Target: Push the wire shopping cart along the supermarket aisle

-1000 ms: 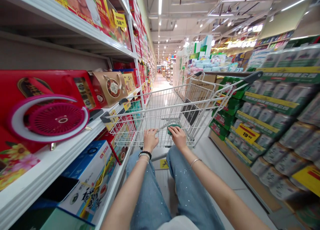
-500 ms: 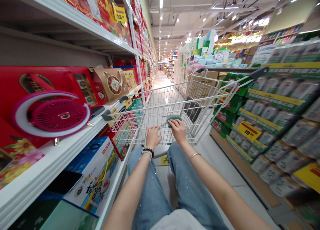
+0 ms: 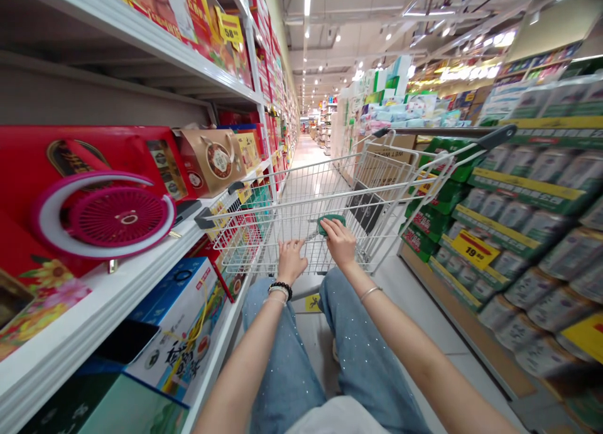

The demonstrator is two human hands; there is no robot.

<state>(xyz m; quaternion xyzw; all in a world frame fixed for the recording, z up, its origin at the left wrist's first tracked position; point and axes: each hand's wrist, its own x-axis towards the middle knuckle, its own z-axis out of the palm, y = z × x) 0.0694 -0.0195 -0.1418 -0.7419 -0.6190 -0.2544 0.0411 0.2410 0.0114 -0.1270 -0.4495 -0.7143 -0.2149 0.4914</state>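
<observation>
Right hand (image 3: 342, 240): gripping a green pad (image 3: 335, 218);
Left hand (image 3: 291, 262): unclenched, fingertips at wire mesh;
Cart (image 3: 330, 198): apparently being wiped; next move calls for steady pad contact.

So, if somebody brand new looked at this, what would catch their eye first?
Probably the bright pink fan with its white ring, sitting on the white shelf at the left of the picture. Next comes the wire shopping cart in the middle, where the right hand holds a green pad and the left hand is at the near side. On the right, stacked cans stand out.
</observation>
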